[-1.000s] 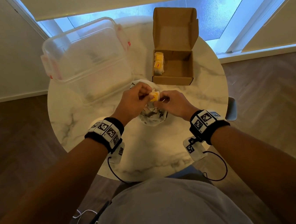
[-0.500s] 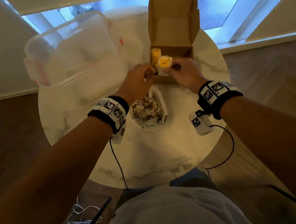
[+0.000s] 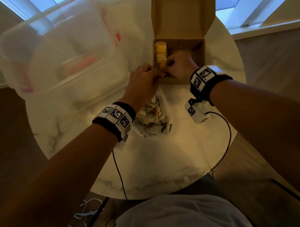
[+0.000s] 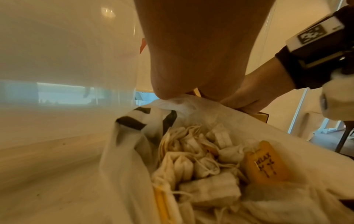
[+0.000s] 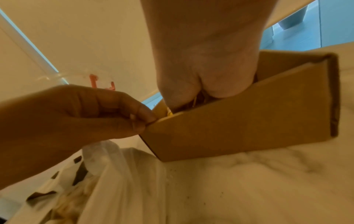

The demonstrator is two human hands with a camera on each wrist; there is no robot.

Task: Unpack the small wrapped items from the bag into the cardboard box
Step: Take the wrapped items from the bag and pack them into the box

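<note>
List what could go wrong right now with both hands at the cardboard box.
1. The left hand pinches only the near corner of the cardboard box; the light box could slide or tip while the right hand works inside it.
2. The row of yellow wrapped tea bags along the left wall might topple as another is pushed in.
3. The open bag lies just under the wrists and could get dragged.

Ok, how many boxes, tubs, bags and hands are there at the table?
cardboard box: 1
clear plastic tub: 1
bag: 1
hands: 2, the left hand and the right hand
Total: 5
</note>
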